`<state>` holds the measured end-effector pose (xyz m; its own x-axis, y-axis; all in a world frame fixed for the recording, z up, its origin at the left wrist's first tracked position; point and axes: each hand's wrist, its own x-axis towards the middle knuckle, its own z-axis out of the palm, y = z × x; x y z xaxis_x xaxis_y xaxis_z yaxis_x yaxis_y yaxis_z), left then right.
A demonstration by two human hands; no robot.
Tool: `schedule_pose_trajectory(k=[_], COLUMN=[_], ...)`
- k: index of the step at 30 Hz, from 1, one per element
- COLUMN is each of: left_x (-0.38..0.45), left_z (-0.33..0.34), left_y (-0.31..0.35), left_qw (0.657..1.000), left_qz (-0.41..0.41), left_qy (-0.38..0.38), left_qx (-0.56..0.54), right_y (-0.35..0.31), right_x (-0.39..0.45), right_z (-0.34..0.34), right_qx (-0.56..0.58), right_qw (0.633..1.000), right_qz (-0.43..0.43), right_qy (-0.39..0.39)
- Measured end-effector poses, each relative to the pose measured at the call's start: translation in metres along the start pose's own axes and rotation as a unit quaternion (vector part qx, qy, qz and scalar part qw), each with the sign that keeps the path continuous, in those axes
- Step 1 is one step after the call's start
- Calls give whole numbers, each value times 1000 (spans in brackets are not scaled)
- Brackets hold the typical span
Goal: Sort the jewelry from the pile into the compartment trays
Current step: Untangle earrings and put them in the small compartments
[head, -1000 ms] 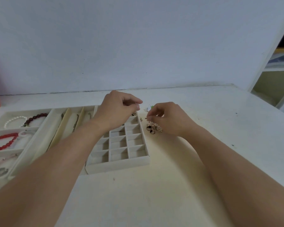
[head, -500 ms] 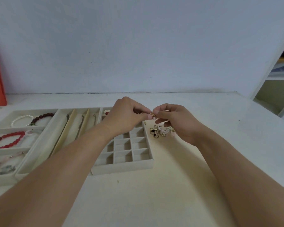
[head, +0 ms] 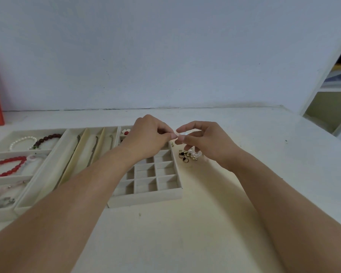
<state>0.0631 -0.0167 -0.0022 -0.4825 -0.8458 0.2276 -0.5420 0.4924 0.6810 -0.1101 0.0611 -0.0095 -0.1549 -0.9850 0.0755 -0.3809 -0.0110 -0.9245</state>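
Jewelry piece point(head: 178, 134), tiny, pinched between both hands, left point(head: 150, 135) and right point(head: 203, 140): separate gently above small-compartment tray point(head: 146, 198), avoiding drops.

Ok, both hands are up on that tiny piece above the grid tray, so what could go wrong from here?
1. The small piece is pinched only at the fingertips of the left hand and right hand; a slip could drop it into the wrong cell of the grid tray.
2. The pile lies just under the right hand, so lowering that wrist could scatter it.
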Motion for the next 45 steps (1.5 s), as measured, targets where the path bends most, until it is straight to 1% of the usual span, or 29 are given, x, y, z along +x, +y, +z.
schedule_pose_trajectory(k=[4, 6, 8, 9, 11, 12, 14, 18, 22, 27, 30, 34, 38, 42, 45], left_x=[2, 3, 4, 4, 4, 3, 2, -2, -9, -14, -21, -32, -42, -47, -48], left_z=[0, -1, -1, -2, -2, -2, -2, -5, -8, -16, -24, -31, -29, -23, -18], left_y=[-3, -5, -6, -6, -4, -3, 0, 6, 11, 11, 7, 0, -7, -3, -3], left_qw=[999, 999, 998, 998, 996, 995, 994, 989, 978, 980, 974, 968, 973, 974, 975], left_qz=[-27, -41, -53, -59, -67, -70, -73, -84, -104, -99, -100, -95, -83, -61, -76], left_qy=[16, 14, 6, 1, -8, -10, -10, -21, -45, -61, -69, -33, -1, 21, 43], left_qx=[6, -5, -25, -38, -60, -67, -78, -118, -173, -163, -193, -231, -216, -217, -203], right_y=[0, 6, 14, 17, 20, 21, 17, 8, 2, -2, -7, -10, -11, -10, -7], right_x=[1, 5, 10, 10, 12, 12, 11, 7, 2, -2, -3, -5, -6, -7, -6], right_z=[-2, -2, -2, -2, 0, 0, 2, 9, 13, 13, 13, 15, 18, 21, 26], right_qx=[-24, -90, -187, -217, -228, -214, -152, -80, -25, 6, 41, 71, 79, 55, 30], right_qw=[1000, 996, 981, 975, 972, 974, 984, 990, 992, 994, 993, 993, 994, 997, 998], right_qz=[-8, -4, 1, 5, -3, -16, -44, -81, -79, -63, -51, -51, -61, -47, -47], right_qy=[6, 26, 41, 42, 54, 67, 88, 85, 96, 93, 95, 75, 41, 15, 27])
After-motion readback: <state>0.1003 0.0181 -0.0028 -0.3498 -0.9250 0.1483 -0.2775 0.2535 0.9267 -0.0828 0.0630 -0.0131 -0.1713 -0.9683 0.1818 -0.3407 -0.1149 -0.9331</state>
